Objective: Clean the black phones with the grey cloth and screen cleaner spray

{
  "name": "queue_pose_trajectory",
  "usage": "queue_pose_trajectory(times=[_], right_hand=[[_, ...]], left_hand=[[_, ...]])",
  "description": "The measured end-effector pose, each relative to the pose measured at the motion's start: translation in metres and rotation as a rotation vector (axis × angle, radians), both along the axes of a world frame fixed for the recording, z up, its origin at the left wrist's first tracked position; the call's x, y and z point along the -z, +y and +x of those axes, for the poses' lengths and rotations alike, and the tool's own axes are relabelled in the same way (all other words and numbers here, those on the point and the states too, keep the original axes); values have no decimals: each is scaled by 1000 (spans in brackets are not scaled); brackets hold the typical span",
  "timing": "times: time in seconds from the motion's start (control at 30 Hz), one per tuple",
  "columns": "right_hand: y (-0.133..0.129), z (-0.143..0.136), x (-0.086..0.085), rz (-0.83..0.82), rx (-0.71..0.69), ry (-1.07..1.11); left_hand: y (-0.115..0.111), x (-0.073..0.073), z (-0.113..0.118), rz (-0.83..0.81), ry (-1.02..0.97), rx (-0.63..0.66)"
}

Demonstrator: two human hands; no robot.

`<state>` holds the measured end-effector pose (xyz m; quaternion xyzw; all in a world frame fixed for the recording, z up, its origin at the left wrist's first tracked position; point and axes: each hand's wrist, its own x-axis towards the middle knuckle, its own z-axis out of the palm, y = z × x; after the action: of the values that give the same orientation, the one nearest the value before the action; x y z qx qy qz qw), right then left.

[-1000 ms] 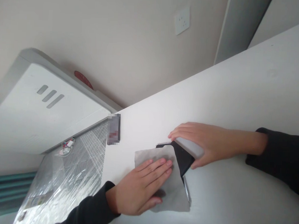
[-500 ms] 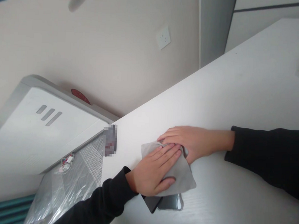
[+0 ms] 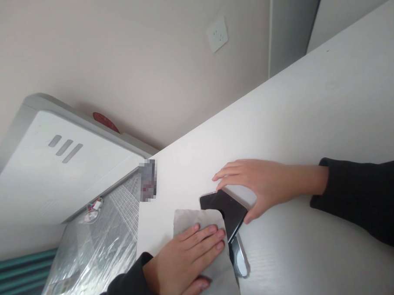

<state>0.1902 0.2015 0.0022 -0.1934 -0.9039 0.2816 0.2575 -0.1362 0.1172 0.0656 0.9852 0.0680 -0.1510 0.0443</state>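
The person's left hand (image 3: 183, 264) lies flat on a grey cloth (image 3: 222, 272), its four fingers straight and nearly side by side, the thumb set apart and lower; nothing is pinched there, and the palm seems simply to bear down. Just beyond those fingertips, a black phone (image 3: 235, 212) pokes out from under the cloth's edge, lying askew across something slim with a clear, rounded rim, which I take for a second phone (image 3: 241, 260). The right hand (image 3: 264, 178) arches around the far end of the black phone, thumb at one corner and forefinger at the other, pinching it between them as far as I can judge; the remaining fingers reach out over the bench (image 3: 283, 125), slightly bent. I'd call the work under way, somewhere in the middle. What stands done is that the cloth is spread open over part of the phones and the black one is held. What remains is the end next to the right fingers, which lies uncovered, and the second phone's rounded corner, which shows past the cloth, below the right thumb. How much is finished beneath the left fingers I can't tell, since cloth and palm hide it. A small dark object (image 3: 149, 180), too blurred to make out, sits at the bench's edge, ahead and to the left of the left fingers.
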Motion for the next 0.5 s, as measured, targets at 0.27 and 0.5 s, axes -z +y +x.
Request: queue_pose_trajectory(times=[0.27, 0.5], right_hand=[[-1, -3, 5, 47, -9, 36], [2, -3, 3, 25, -39, 46]], left_hand=[[30, 3, 42, -117, -40, 11], [55, 13, 76, -212, -110, -56]])
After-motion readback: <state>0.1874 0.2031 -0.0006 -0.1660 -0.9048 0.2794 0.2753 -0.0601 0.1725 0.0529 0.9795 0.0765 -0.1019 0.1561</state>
